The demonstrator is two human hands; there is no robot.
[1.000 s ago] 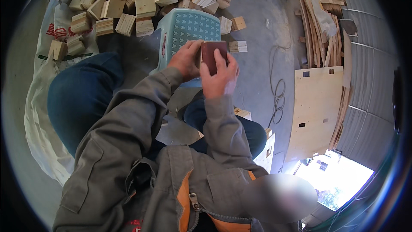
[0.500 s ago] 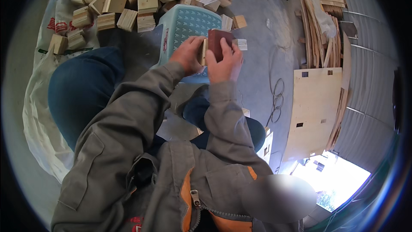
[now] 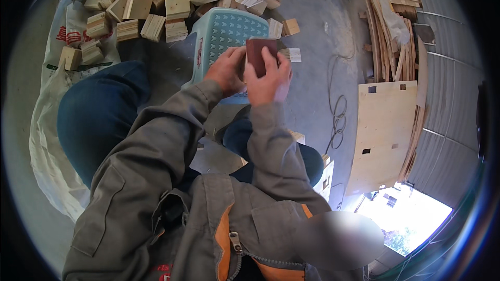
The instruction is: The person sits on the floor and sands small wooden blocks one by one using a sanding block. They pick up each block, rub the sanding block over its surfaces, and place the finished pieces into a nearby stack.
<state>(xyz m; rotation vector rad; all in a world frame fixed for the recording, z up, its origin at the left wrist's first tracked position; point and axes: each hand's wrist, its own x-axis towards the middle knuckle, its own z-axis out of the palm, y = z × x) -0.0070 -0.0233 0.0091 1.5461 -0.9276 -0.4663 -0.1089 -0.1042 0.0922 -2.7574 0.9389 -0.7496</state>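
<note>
My right hand [image 3: 269, 79] is closed on a flat reddish-brown sanding block [image 3: 254, 51], its fingers spread over the face. Against it, my left hand [image 3: 227, 71] grips a small pale wooden block, which is now almost wholly hidden between the two hands. Both hands are held over the near right part of a light blue plastic stool [image 3: 234, 25] with a patterned top.
Cut layered wood blocks [image 3: 178, 5] lie heaped beyond the stool, some on a white plastic sack [image 3: 49, 119] at left. A cable [image 3: 338, 119] coils on the floor at right. Plywood sheets [image 3: 383, 135] and boards lean near the corrugated wall.
The sanding block and my right hand have shifted slightly left, toward my left hand. The wooden block's edge, seen before between them, is now covered.
</note>
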